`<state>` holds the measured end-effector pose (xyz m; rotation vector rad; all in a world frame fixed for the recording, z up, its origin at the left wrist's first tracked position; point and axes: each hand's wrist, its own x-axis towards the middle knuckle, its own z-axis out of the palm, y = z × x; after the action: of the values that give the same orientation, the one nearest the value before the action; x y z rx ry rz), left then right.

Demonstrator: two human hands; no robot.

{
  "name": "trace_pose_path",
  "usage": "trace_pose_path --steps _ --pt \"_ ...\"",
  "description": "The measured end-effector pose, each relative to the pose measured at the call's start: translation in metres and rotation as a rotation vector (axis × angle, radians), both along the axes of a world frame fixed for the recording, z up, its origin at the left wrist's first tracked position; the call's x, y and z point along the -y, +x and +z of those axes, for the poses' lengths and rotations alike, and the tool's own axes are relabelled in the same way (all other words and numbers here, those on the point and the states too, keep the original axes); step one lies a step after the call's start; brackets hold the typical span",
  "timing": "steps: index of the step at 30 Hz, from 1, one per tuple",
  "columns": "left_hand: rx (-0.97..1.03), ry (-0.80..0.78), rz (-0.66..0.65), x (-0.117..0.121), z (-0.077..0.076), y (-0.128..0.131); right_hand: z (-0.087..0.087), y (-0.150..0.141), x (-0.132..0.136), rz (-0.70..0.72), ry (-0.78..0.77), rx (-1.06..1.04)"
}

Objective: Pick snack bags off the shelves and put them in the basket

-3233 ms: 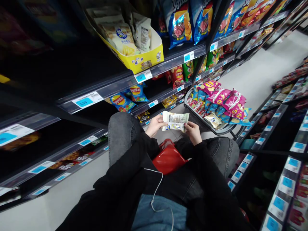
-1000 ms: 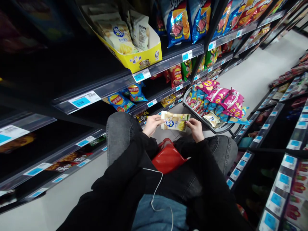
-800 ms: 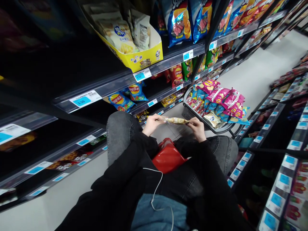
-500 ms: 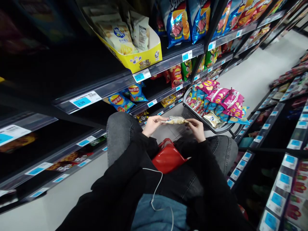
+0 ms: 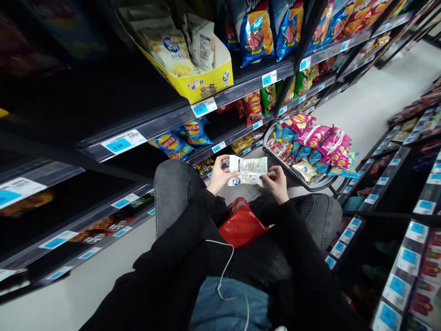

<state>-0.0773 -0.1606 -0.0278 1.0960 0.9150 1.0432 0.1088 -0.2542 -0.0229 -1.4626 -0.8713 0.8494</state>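
A pale cream snack packet is stretched between my two hands above my lap, its printed back turned up to the camera. My left hand pinches the packet's left end, thumb on top. At the opposite end my right hand grips it between thumb and fingers. Beyond the right hand stands a dark shopping basket heaped with bags. A similar cream packet lies at its near side, beside several pink chip bags.
On the left shelf a yellow display box holds more cream packets. Blue chip bags lie one shelf lower. A red stool shows between my knees. Another shelf with price tags runs along the right. A white cable hangs over my lap.
The packet has been turned from nearly edge-on to its flat printed back facing up. Both hands have rotated with it and still hold its ends. The basket and shelves look the same.
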Motion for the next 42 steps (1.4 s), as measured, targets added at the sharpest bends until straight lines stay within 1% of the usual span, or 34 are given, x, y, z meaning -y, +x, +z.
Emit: trace_pose_path --steps 3,4,5,7,11,14,17,20,24,26,29,33,35,38,40,42 --pt "0.044 -0.219 -0.17 0.003 0.002 0.001 -0.001 0.003 0.0 0.052 -0.039 -0.052" --pt "0.042 -0.267 -0.223 0.004 0.003 0.002 -0.001 0.003 0.0 0.071 -0.053 -0.066" --pt "0.039 -0.288 -0.266 0.006 0.003 0.003 -0.001 0.003 0.0 0.087 -0.065 -0.082" --pt "0.029 -0.251 -0.304 0.009 0.002 0.005 -0.002 0.0 0.001 0.107 -0.081 -0.117" --pt "-0.051 -0.12 -0.302 0.013 -0.003 0.009 -0.01 -0.009 0.001 0.128 -0.105 -0.167" --pt "-0.096 -0.09 -0.296 0.013 -0.003 0.009 -0.018 -0.012 0.0 0.129 -0.099 -0.183" --pt "-0.104 -0.081 -0.288 0.011 -0.003 0.007 -0.021 -0.011 -0.001 0.156 -0.095 -0.194" --pt "-0.112 -0.1 -0.296 0.01 -0.005 0.006 -0.02 -0.008 -0.002 0.167 -0.107 -0.204" --pt "-0.105 -0.217 -0.315 0.008 -0.01 0.006 -0.016 -0.003 -0.004 0.139 -0.129 -0.252" --pt "-0.091 -0.25 -0.313 0.008 -0.012 0.006 -0.015 0.0 -0.004 0.131 -0.149 -0.276" --pt "-0.114 -0.221 -0.304 0.007 -0.015 0.006 -0.014 0.004 -0.004 0.158 -0.156 -0.327" --pt "-0.163 -0.18 -0.308 0.007 -0.015 0.005 -0.009 0.013 -0.001 0.26 -0.227 -0.385" --pt "-0.165 -0.195 -0.315 0.008 -0.014 0.006 -0.006 0.016 0.0 0.286 -0.287 -0.344" --pt "-0.15 -0.229 -0.316 0.009 -0.013 0.008 -0.004 0.02 0.001 0.279 -0.34 -0.187" --pt "-0.136 -0.254 -0.323 0.009 -0.012 0.008 -0.004 0.027 0.001 0.282 -0.318 -0.068" --pt "-0.135 -0.304 -0.347 0.006 -0.012 0.007 -0.003 0.041 0.002 0.253 -0.291 0.088"
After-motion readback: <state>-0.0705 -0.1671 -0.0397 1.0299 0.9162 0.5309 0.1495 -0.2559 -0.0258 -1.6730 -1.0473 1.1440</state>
